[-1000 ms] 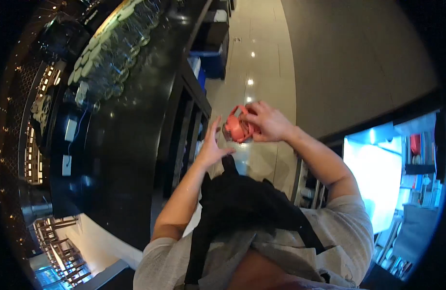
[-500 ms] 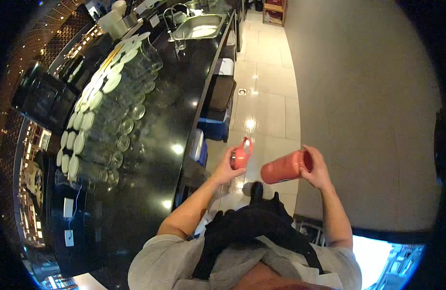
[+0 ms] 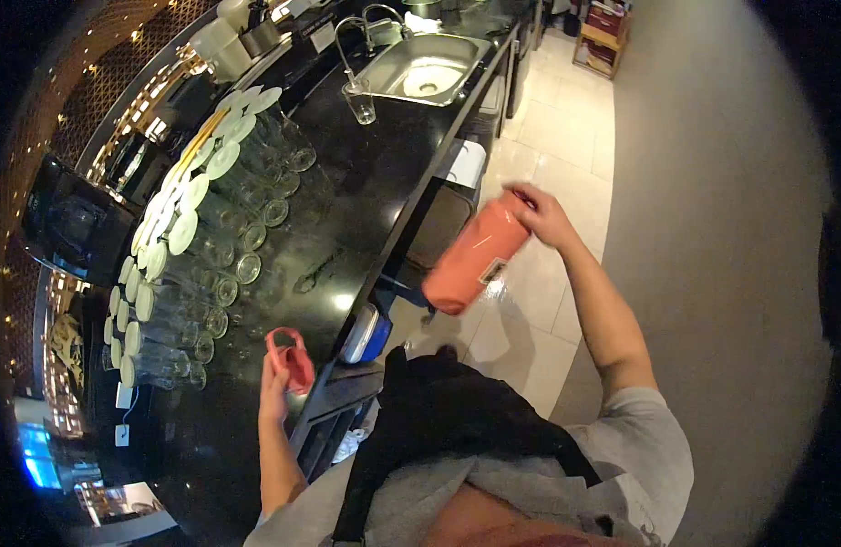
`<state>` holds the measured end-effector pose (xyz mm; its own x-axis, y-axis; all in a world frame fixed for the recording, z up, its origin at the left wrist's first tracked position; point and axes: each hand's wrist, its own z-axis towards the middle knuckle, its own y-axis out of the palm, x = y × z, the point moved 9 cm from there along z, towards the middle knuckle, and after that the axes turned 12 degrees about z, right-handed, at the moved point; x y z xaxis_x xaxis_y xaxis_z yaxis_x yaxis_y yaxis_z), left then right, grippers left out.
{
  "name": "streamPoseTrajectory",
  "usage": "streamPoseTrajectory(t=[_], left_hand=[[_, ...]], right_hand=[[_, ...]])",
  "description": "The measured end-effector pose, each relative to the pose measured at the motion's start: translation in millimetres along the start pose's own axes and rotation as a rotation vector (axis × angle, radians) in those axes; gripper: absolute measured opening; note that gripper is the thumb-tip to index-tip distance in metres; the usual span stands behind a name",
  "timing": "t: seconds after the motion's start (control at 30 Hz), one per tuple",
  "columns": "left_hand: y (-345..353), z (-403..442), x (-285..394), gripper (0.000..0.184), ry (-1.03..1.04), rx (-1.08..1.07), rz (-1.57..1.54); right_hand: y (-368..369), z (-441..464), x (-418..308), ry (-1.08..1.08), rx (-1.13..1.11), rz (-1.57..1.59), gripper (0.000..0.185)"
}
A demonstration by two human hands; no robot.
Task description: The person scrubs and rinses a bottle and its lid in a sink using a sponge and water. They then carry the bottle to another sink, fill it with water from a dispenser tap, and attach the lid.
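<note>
My left hand is closed around a coral-red bottle lid with a carrying loop on top. Lid and hand are over the edge of the black counter. A matching coral-red water bottle, with a small label on its side, is in my right hand. Those fingers grip it at its open neck, and its base points down and to the left. The bottle is tilted in the air above the floor, apart from the lid. What is inside it cannot be seen.
Rows of glass jars with pale lids stand along the counter's far side. Beyond them are a metal sink, a tap and a drinking glass. A blue-and-white container sits below the counter edge. A grey surface lies to the right.
My left hand has carried the lid left, to the counter. The bottle in my right hand has moved up and left and tilted more steeply. The view has turned toward the counter.
</note>
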<state>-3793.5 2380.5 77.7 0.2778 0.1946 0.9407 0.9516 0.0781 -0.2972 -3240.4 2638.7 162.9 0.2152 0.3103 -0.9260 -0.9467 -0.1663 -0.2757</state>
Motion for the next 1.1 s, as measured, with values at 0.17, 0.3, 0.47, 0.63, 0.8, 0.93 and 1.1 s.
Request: streamPoseTrajectory(t=[0.17, 0.3, 0.47, 0.63, 0.8, 0.93, 1.1], left_hand=[[13.3, 70.9, -11.5, 0.082, -0.003, 0.190, -0.198], [95.3, 205.0, 36.6, 0.092, 0.011, 0.111, -0.179], [183.9, 310.4, 85.1, 0.069, 0.115, -0.199, -0.098], [218.2, 348.8, 104.9, 0.073, 0.022, -0.095, -0.128], [222.8, 332.3, 75.0, 0.079, -0.211, 0.343, -0.199], [260.7, 322.3, 98.3, 0.079, -0.295, 0.659, -0.179], [321.0, 329.5, 115.3, 0.080, -0.361, 0.672, -0.214]], right_hand=[[16.6, 194.0, 62.7, 0.050, -0.021, 0.665, 0.043], [41.4, 322.0, 154.6, 0.195, 0.095, 1.237, 0.040], [30.5, 428.7, 199.6, 0.402, 0.153, 1.305, 0.042], [-48.1, 601.3, 249.8, -0.017, 0.248, 0.777, 0.045], [-34.6, 680.8, 147.8, -0.606, 0.034, -0.204, 0.042], [35.4, 707.2, 201.4, -0.673, -0.298, -0.419, 0.050], [69.2, 727.9, 234.7, -0.588, -0.525, -0.584, 0.052]])
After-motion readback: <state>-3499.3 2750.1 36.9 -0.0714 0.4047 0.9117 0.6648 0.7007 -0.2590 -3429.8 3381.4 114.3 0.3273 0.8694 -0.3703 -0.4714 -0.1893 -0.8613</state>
